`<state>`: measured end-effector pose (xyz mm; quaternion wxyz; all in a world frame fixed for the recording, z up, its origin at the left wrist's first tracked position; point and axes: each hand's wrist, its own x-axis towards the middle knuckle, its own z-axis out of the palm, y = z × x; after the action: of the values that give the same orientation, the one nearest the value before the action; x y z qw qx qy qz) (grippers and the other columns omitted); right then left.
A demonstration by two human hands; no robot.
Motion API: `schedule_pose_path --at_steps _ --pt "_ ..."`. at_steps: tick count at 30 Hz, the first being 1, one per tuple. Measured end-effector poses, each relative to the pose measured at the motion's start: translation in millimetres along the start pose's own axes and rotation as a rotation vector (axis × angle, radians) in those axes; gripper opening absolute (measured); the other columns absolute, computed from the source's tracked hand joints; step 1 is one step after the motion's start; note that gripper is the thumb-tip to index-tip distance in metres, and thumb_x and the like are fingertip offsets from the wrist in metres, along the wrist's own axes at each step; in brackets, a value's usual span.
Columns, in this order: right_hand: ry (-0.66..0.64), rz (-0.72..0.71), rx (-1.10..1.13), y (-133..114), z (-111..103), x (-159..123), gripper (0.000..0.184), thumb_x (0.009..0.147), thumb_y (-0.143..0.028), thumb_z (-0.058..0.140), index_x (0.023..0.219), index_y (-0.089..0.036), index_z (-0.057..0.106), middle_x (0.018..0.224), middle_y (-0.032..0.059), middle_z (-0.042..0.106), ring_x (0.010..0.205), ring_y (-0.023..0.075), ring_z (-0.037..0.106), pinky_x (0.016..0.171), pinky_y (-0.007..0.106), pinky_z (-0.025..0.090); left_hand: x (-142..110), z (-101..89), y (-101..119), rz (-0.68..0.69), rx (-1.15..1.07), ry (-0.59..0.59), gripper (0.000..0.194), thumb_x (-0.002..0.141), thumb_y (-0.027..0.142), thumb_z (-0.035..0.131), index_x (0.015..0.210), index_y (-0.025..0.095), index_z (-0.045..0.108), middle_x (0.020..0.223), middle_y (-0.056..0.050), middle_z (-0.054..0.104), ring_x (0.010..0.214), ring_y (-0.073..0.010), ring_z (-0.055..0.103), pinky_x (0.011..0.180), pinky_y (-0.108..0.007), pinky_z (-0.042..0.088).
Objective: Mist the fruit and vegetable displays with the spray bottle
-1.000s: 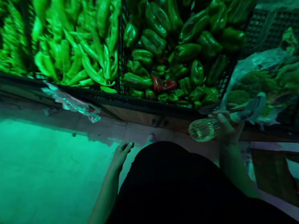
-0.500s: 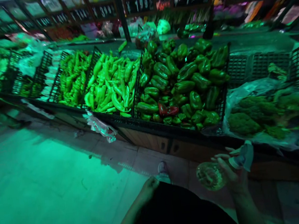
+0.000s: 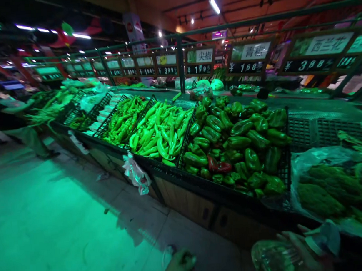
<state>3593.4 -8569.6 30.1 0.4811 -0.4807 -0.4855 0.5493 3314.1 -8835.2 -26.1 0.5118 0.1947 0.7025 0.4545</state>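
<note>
At the bottom right my right hand [image 3: 303,253] is closed around a clear, bottle-like container [image 3: 273,257]. Its rounded transparent end sticks out to the left of the hand, and a pale cap-like part [image 3: 325,239] shows on the right. What is inside cannot be made out. My left hand [image 3: 178,266] hangs low at the bottom centre, fingers curled, with nothing visible in them. Ahead, a black crate holds green bell peppers [image 3: 241,141], with a red pepper [image 3: 219,165] among them. Nearest the right hand lies broccoli [image 3: 320,197] in clear plastic wrapping.
Long green peppers [image 3: 163,130] and thinner wrinkled ones [image 3: 125,119] fill crates leftward. Price signs [image 3: 246,67] hang from a rail [image 3: 181,64] behind. A plastic bag [image 3: 136,172] hangs on the stand's front edge. A person [image 3: 20,127] stands at far left.
The view has tilted up, bringing the ceiling and whole signs into sight. Both hands now sit lower in the picture, the left partly cut off; the right still holds the container.
</note>
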Motion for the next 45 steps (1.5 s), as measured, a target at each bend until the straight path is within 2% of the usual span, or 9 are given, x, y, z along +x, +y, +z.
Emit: schedule_pose_path --at_steps 5,9,13,20,25,29,33,39,45 --pt "0.01 0.056 0.073 -28.3 69.2 -2.2 0.069 0.055 -0.047 0.095 0.113 -0.026 0.065 0.088 0.0074 0.08 0.079 0.0388 0.08 0.063 0.046 0.066 17.7 -28.7 57.6 0.189 0.072 -0.126 0.051 0.076 0.054 0.071 0.108 0.014 0.064 0.085 0.0 0.054 0.08 -0.0157 0.047 0.076 -0.032 0.038" --pt "-0.029 -0.013 0.125 -58.8 167.0 -17.2 0.073 0.056 -0.047 0.095 0.116 -0.022 0.063 0.08 0.0026 0.077 0.07 0.0324 0.079 0.063 0.042 0.064 17.3 -71.9 89.7 0.292 0.017 -0.289 0.043 0.079 0.034 0.073 0.115 0.013 0.066 0.09 -0.001 0.059 0.081 -0.0148 0.052 0.076 -0.03 0.04" --pt "-0.15 -0.139 0.134 -82.8 277.3 -24.3 0.06 0.063 -0.045 0.092 0.109 -0.019 0.064 0.082 0.0008 0.074 0.069 0.0272 0.077 0.068 0.042 0.064 12.7 -132.2 88.3 0.332 0.009 -0.324 0.05 0.08 0.047 0.078 0.119 0.016 0.067 0.095 -0.002 0.061 0.085 -0.0157 0.054 0.078 -0.03 0.041" --pt "-0.48 -0.154 0.263 -109.1 465.0 -72.5 0.069 0.066 -0.04 0.091 0.123 -0.023 0.056 0.077 -0.0061 0.067 0.067 0.0199 0.07 0.073 0.043 0.066 20.2 -234.8 60.9 0.3 -0.139 0.024 0.079 0.071 0.05 0.075 0.137 0.014 0.051 0.119 -0.015 0.062 0.099 -0.0233 0.06 0.09 -0.037 0.048" --pt "-0.737 -0.088 0.336 -92.7 550.4 -125.8 0.066 0.067 -0.034 0.09 0.122 -0.027 0.054 0.079 -0.0073 0.064 0.067 0.016 0.066 0.065 0.033 0.063 37.1 -277.9 29.5 0.338 -0.323 0.213 0.131 0.057 0.072 0.084 0.156 0.01 0.025 0.142 -0.029 0.056 0.12 -0.036 0.061 0.096 -0.042 0.052" --pt "-0.923 -0.018 0.278 -68.2 580.3 -149.8 0.056 0.066 -0.041 0.091 0.108 -0.026 0.057 0.075 -0.0061 0.067 0.063 0.0177 0.069 0.063 0.033 0.059 30.9 -296.4 24.1 0.347 -0.545 0.186 0.143 0.054 0.075 0.09 0.162 0.013 0.019 0.149 -0.028 0.057 0.133 -0.0409 0.059 0.108 -0.046 0.05" --pt "-0.938 -0.042 0.225 -58.6 580.5 -152.6 0.052 0.069 -0.041 0.09 0.108 -0.026 0.058 0.077 -0.0047 0.069 0.065 0.0185 0.068 0.062 0.033 0.057 31.9 -303.6 33.0 0.355 -0.699 0.103 0.135 0.052 0.071 0.094 0.16 0.022 0.031 0.159 -0.023 0.051 0.152 -0.0433 0.044 0.121 -0.05 0.042" --pt "-0.633 -0.03 0.293 -44.0 531.0 -129.7 0.057 0.073 -0.042 0.09 0.117 -0.028 0.057 0.078 -0.0051 0.066 0.069 0.0185 0.068 0.068 0.036 0.063 71.1 -288.6 38.7 0.446 -0.607 -0.204 0.116 0.061 0.058 0.097 0.153 0.017 0.04 0.162 -0.026 0.048 0.152 -0.0445 0.044 0.127 -0.055 0.036" --pt "-0.326 0.094 0.288 -23.9 481.5 -101.4 0.064 0.07 -0.05 0.093 0.119 -0.022 0.061 0.084 -0.0006 0.071 0.072 0.0247 0.075 0.072 0.041 0.064 89.1 -285.1 69.7 0.328 -0.507 -0.556 0.093 0.067 0.054 0.096 0.144 0.023 0.054 0.151 -0.018 0.062 0.144 -0.0399 0.056 0.121 -0.054 0.041"
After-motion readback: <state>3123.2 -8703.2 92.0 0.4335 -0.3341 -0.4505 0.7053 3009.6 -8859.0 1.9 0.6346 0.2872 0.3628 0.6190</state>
